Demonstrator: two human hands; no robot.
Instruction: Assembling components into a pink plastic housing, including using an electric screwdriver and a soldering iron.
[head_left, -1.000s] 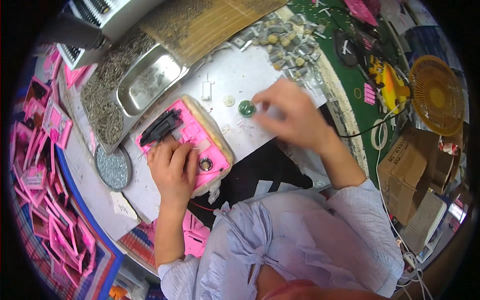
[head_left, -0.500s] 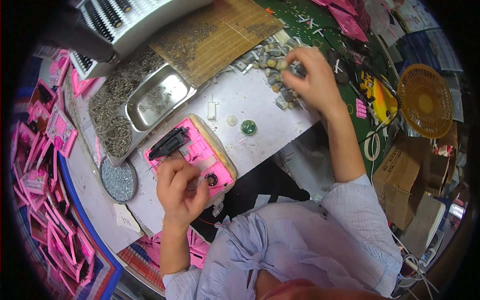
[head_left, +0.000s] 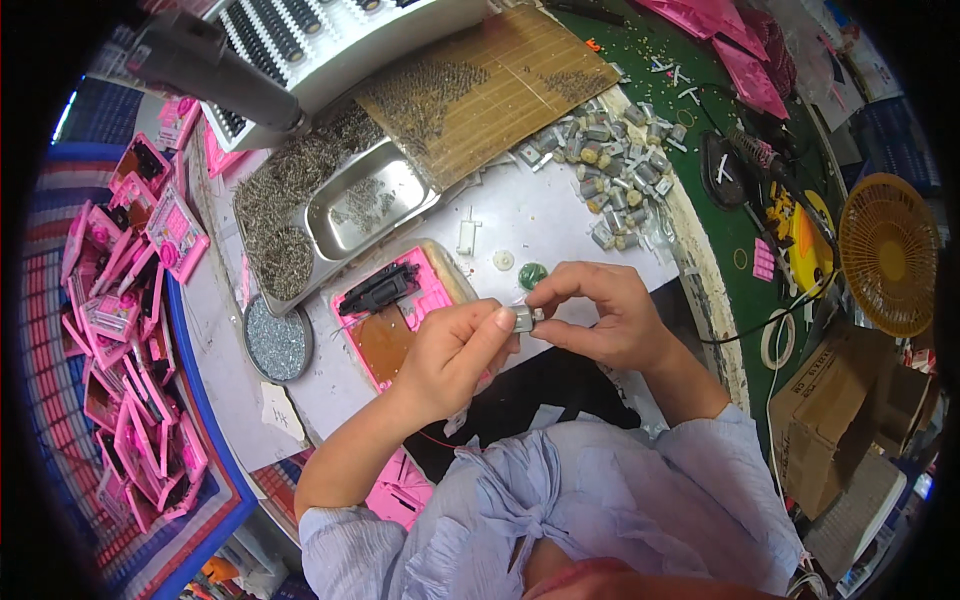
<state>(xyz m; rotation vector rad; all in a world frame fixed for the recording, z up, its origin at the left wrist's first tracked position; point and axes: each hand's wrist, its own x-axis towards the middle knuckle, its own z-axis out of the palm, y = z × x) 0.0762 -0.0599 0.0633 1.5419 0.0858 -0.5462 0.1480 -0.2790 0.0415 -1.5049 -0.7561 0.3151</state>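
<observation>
Motor [head_left: 523, 319] between left hand [head_left: 450, 352] and right hand [head_left: 610, 318]

There are dozens of motors [head_left: 622, 196], one white disc [head_left: 503, 260], one green pot [head_left: 532, 275].

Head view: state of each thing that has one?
Silver part, held
Left hand, closed on that part
Right hand, at the part's right end; grip unclear
Pink casing, open, black piece inside
Metal tray, partly filled with metal bits
Round dish, filled with silvery pieces
</observation>
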